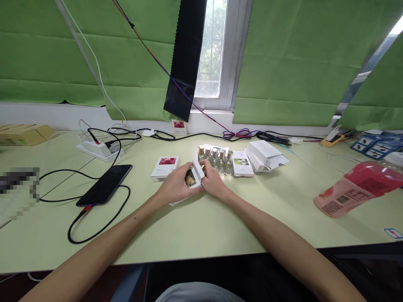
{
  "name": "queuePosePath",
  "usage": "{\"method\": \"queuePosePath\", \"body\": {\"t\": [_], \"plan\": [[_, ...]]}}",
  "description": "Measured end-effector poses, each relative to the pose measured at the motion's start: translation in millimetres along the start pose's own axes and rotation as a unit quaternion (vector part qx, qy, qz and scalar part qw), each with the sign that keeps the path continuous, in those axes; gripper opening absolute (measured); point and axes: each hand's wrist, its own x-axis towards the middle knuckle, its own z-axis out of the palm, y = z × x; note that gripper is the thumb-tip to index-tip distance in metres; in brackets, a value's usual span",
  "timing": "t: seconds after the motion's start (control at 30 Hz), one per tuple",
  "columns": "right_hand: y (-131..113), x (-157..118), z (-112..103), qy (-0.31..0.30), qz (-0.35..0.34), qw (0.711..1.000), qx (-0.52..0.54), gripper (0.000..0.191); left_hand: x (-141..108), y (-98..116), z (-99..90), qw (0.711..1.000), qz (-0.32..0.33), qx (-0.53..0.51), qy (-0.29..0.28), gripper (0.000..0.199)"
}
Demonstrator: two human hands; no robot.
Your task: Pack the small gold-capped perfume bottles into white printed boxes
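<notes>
My left hand (176, 183) is closed around a small white box (198, 178) with a picture of pale yellow flowers on its face. At the box's right end, my right hand (214, 178) has its fingers bent against the raised end flap. A bit of gold, like a bottle cap, shows between that flap and the right fingers; the rest is hidden. Just behind the hands stands a row of clear glass bottles (222, 164) with shiny caps. To the left lies a white box with a red flower picture (165, 166). Under my hands, the edge of something white and flat shows.
Right of the bottles lie a white box with a green picture (242, 165) and opened white cartons (266, 155). A black phone (105, 184) with a looping cable is at left, near a power strip (97, 149). A pink drink bottle (352, 191) lies at right.
</notes>
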Motion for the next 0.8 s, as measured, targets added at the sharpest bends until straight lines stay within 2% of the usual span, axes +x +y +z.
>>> {"method": "queuePosePath", "body": {"t": [0.3,0.8], "plan": [[-4.4,0.0,-3.7,-0.003,-0.008,1.000,0.019,0.016,-1.1,0.4,0.1,1.000,0.011,0.008,-0.002,0.065],[-6.1,-1.1,-2.9,0.003,-0.002,1.000,0.002,0.019,-1.7,1.4,0.3,1.000,0.004,0.004,-0.003,0.065]]}}
